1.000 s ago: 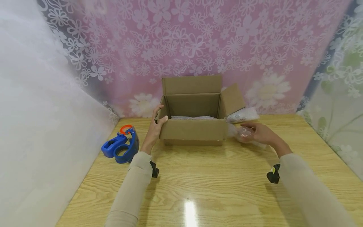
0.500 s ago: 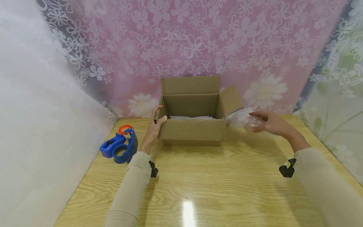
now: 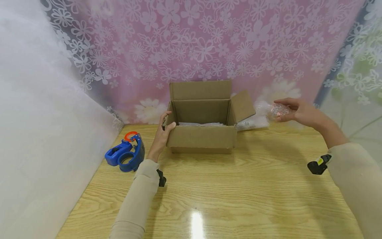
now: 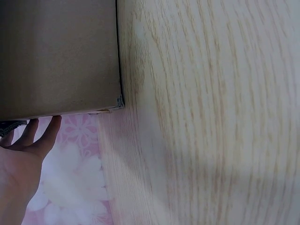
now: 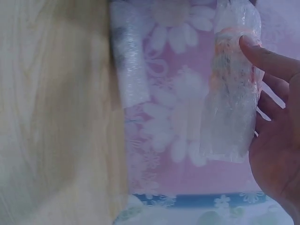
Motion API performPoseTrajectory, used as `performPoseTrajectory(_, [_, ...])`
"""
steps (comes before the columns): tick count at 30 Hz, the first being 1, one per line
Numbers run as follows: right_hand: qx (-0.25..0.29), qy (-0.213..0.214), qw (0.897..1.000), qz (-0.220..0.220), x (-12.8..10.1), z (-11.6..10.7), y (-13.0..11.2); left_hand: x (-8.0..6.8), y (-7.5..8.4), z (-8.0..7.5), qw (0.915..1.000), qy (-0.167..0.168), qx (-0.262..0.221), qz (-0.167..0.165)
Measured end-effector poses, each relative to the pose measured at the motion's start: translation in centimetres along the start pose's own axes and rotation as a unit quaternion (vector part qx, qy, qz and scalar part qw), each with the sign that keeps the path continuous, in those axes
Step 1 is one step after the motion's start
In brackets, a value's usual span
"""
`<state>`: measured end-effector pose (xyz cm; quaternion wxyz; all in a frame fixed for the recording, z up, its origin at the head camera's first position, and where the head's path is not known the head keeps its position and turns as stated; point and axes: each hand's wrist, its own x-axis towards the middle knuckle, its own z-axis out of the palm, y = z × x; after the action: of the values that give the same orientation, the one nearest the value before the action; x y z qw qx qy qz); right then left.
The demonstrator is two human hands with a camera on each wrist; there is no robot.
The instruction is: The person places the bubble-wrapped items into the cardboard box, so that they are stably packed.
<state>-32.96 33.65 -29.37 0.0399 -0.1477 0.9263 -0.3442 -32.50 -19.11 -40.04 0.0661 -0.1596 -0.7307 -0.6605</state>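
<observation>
An open cardboard box [image 3: 201, 137] stands near the back of the table, with a layer of clear plastic wrapping [image 3: 201, 124] inside. My left hand [image 3: 162, 134] grips its left front corner, thumb over the front flap and fingers along the left side. In the left wrist view, fingertips [image 4: 54, 123] touch the box's wall. Raised above the table to the right, my right hand [image 3: 310, 114] holds a bubble-wrapped item [image 5: 232, 89] with orange-pink showing through. A second bubble-wrapped package [image 3: 253, 123] lies by the box's right flap.
Blue tape dispensers [image 3: 126, 154] and an orange-red ring [image 3: 130, 135] sit at the table's left. A flowered pink cloth [image 3: 191, 49] hangs right behind the box. White sheeting [image 3: 44, 132] borders the left side of the wooden table [image 3: 226, 192].
My right hand has lifted the bubble-wrapped item off the table, upward and to the right, away from the box. The left hand stays on the box.
</observation>
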Motion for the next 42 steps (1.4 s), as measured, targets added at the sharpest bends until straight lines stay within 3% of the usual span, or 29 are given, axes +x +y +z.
performPoseTrajectory(10, [0.008, 0.023, 1.000, 0.006, -0.4, -3.0, -3.1, 0.1, 0.2, -0.1, 1.0000, 0.000, 0.001, 0.006])
performPoseTrajectory(18, [0.010, 0.034, 0.999, 0.004, 0.4, -2.9, -6.2, 0.1, 0.2, 0.0, 1.0000, 0.003, 0.003, 0.003])
performPoseTrajectory(26, [0.009, 0.055, 0.998, -0.025, 0.9, -3.0, -8.7, 0.0, 0.1, 0.1, 1.0000, -0.002, -0.003, 0.002])
performPoseTrajectory(30, [0.005, 0.066, 0.997, -0.034, 1.0, -3.4, -9.3, 0.7, -1.7, 0.0, 1.0000, 0.008, 0.001, 0.005])
performPoseTrajectory(33, [0.002, 0.073, 0.997, -0.037, 0.9, -3.6, -9.7, 0.9, -2.2, -0.1, 0.9999, 0.010, -0.003, 0.007])
performPoseTrajectory(38, [-0.016, 0.077, 0.997, -0.027, 0.9, -3.8, -11.0, 0.1, -0.4, 0.0, 1.0000, 0.003, -0.009, 0.001])
performPoseTrajectory(42, [-0.032, 0.069, 0.997, -0.022, 1.2, -3.4, -12.4, 0.4, -1.0, -0.1, 1.0000, 0.006, -0.008, -0.001])
